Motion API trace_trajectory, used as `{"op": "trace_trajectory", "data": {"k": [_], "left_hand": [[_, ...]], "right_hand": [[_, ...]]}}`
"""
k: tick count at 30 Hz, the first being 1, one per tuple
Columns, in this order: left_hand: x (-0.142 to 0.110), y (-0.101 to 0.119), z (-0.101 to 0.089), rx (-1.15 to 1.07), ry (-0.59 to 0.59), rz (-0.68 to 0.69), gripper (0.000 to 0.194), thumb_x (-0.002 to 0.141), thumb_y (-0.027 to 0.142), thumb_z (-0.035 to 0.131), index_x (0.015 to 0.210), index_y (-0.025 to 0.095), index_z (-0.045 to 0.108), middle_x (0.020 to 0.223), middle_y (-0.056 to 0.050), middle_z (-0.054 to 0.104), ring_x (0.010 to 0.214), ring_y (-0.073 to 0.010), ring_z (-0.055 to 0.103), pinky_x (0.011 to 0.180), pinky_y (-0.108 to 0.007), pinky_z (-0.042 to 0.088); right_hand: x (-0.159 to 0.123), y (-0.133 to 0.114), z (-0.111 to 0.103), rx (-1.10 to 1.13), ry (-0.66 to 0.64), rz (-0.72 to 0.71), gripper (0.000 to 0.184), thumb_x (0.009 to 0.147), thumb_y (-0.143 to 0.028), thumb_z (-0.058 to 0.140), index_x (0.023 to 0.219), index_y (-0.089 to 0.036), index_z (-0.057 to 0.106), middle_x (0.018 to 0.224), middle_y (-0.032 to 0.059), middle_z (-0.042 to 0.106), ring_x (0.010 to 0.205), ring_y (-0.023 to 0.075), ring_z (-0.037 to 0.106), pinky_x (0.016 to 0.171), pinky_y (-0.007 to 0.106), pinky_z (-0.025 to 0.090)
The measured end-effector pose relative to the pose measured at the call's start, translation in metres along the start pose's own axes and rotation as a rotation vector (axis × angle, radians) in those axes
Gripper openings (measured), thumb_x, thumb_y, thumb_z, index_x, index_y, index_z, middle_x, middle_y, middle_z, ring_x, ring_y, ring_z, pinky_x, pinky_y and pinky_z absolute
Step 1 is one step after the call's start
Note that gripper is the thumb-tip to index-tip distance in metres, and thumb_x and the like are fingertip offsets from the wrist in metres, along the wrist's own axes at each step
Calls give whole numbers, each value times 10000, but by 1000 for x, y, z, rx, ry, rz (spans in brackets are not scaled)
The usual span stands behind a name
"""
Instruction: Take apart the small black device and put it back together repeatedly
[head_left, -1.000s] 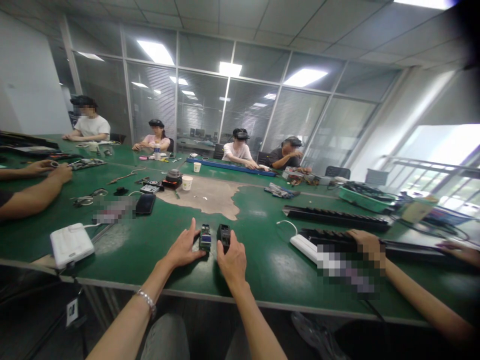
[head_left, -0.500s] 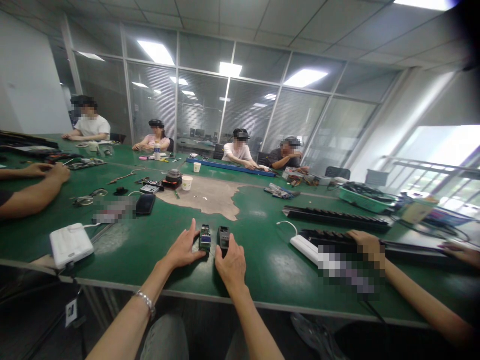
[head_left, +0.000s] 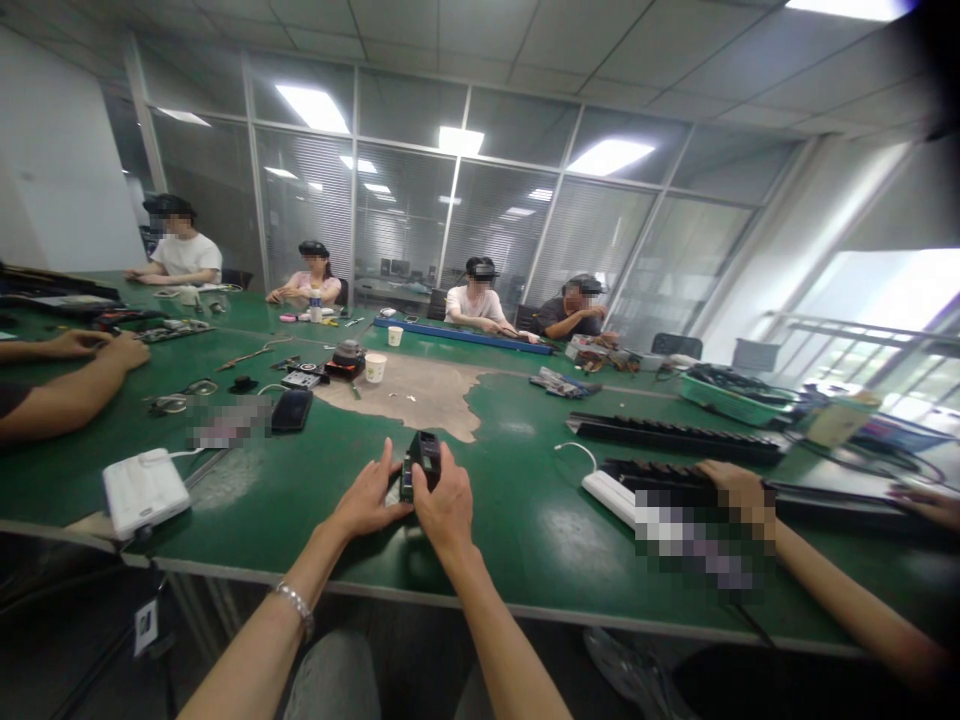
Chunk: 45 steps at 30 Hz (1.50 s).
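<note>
Near the front middle of the table, my right hand [head_left: 444, 497] grips a black plastic housing [head_left: 426, 450] between thumb and fingers. It is held over a small green circuit board module [head_left: 406, 482], covering much of it. My left hand [head_left: 369, 492] rests on the table at the module's left side, thumb and fingers around its edge and closed on it. Whether the housing touches the module I cannot tell.
A white adapter box [head_left: 146, 490] and a black phone [head_left: 292, 411] lie to the left. Paper cups [head_left: 376, 368] stand farther back. On the right are a white power strip [head_left: 611, 497], black slotted rails [head_left: 675, 438] and a co-worker's hand [head_left: 735, 485]. Another person's arms [head_left: 82, 390] are at left.
My right hand has moved left with the black housing, from beside the circuit board module to over it. My left hand has stayed at the module.
</note>
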<state>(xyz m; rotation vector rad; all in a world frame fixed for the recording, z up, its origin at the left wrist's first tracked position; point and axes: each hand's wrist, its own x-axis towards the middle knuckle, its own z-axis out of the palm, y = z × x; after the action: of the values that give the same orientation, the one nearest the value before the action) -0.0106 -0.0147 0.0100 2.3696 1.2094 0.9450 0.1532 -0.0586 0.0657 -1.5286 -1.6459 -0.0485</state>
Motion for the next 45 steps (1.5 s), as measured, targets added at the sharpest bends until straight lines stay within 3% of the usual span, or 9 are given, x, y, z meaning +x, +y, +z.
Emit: {"op": "trace_trajectory", "data": {"k": [10, 13, 20, 25, 32, 38, 42, 45], "left_hand": [[1, 2, -1, -43, -2, 31, 1136, 795, 352, 646, 1443, 195, -274, 1374, -121, 499, 1286, -293, 432, 1098, -546, 248], [0, -1, 1, -31, 12, 6, 1116, 781, 309, 630, 1454, 179, -251, 1426, -161, 430, 1313, -302, 402, 1096, -538, 262], [0, -4, 3, -9, 50, 39, 1083, 770, 255, 596, 1464, 153, -228, 1515, -213, 256, 1367, -329, 319, 1091, -534, 285], [0, -4, 3, 8, 28, 32, 1085, 759, 234, 600, 1468, 147, -216, 1485, -211, 324, 1340, -323, 365, 1090, -530, 285], [-1, 2, 0, -11, 1, -27, 1080, 777, 237, 593, 1459, 154, -240, 1452, -187, 399, 1328, -298, 395, 1102, -523, 263], [0, 6, -4, -22, 0, 8, 1195, 761, 376, 687, 1441, 193, -279, 1426, -136, 451, 1300, -297, 418, 1098, -527, 245], [0, 7, -5, -15, -16, -21, 1215, 752, 444, 715, 1461, 171, -233, 1417, -145, 464, 1329, -317, 373, 1088, -510, 245], [0, 7, -5, -11, -22, -39, 1213, 747, 450, 720, 1469, 160, -211, 1414, -152, 467, 1329, -328, 369, 1081, -500, 249]], "right_hand": [[2, -17, 14, -88, -107, 83, 618, 870, -381, 531, 1386, -65, 406, 1066, 169, 645, 1009, 281, 566, 837, 348, 418], [-1, -18, 16, -97, -133, 67, 612, 866, -368, 528, 1390, -80, 398, 1052, 157, 649, 997, 274, 566, 832, 348, 419], [-22, -12, 26, -152, -148, 27, 620, 842, -326, 537, 1382, -48, 409, 1167, 188, 607, 1011, 288, 553, 854, 370, 426], [-26, -11, 28, -174, -148, 20, 633, 848, -354, 534, 1378, -31, 410, 1198, 197, 592, 1018, 293, 552, 869, 372, 423], [-17, -14, 23, -154, -169, 110, 637, 861, -406, 530, 1369, -39, 419, 987, 173, 658, 954, 306, 592, 790, 365, 437], [0, -19, 7, -75, -53, 115, 642, 883, -402, 504, 1401, -43, 381, 1035, 186, 645, 968, 286, 599, 821, 348, 426], [10, -2, -7, -47, 39, 108, 624, 903, -425, 466, 1402, -57, 386, 1094, 191, 630, 983, 284, 590, 847, 356, 416], [3, 22, -9, -82, 39, 152, 651, 890, -436, 480, 1400, -44, 388, 1088, 200, 627, 964, 288, 592, 848, 365, 417]]}}
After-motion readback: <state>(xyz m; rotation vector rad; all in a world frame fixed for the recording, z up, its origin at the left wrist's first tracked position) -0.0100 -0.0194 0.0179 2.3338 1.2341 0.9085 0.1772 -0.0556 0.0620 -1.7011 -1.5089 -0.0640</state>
